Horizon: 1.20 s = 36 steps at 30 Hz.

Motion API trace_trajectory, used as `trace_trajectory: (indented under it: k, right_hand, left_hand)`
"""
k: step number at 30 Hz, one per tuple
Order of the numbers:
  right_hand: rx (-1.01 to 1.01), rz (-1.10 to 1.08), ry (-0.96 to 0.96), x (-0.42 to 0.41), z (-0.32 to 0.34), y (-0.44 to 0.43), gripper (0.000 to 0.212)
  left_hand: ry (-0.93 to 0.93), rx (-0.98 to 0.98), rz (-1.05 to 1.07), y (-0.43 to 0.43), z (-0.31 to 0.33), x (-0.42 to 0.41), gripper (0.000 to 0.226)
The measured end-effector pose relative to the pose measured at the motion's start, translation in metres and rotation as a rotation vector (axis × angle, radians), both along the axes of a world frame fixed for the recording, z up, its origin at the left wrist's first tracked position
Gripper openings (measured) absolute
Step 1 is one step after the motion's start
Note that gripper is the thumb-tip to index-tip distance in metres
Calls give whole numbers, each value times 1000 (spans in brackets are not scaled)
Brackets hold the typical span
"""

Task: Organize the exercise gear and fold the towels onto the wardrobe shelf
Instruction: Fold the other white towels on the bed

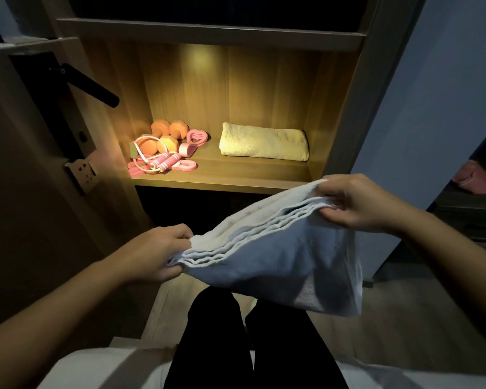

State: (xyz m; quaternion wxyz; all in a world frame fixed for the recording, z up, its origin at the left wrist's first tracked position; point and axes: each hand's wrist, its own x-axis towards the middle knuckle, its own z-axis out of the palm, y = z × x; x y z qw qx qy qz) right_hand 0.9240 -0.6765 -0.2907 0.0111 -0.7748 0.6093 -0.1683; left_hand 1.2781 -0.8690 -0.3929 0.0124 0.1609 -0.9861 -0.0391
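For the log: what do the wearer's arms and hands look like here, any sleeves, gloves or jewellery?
The left forearm and right forearm are bare to the frame edge, with no sleeves in view. The left hand and right hand are ungloved; no ring, watch or bracelet shows.

White towel (267, 254), pale yellow towel (264, 143), orange dumbbells (166, 136), pink skipping rope (163, 162) (white-striped handles)

The left forearm (68, 296) and right forearm (446, 254) run out of frame at the side edges. The white towel (278, 248) covers parts of the fingers of the left hand (155, 254) and right hand (357, 203). We cannot read the dark compartment (191, 209) under the lit shelf (222, 179). The right edge crops a pink object (479, 178).
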Motion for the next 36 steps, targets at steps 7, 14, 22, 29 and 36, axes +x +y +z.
trace_trajectory:
  k: [7, 14, 22, 29, 36]
  right_hand:
    - [59, 32, 110, 11, 9, -9, 6]
    - [70, 29, 143, 9, 11, -7, 8]
    - [66, 3, 137, -2, 8, -4, 9]
    - [63, -42, 135, -14, 4, -2, 6]
    - [70, -50, 112, -18, -2, 1, 7]
  left_hand:
    - [99, 63, 131, 14, -48, -14, 36]
    - [184, -98, -30, 16, -43, -36, 42]
    - [335, -254, -255, 16, -49, -35, 41]
    - [357, -284, -314, 28, -46, -44, 30]
    - [88, -46, -101, 14, -55, -43, 37]
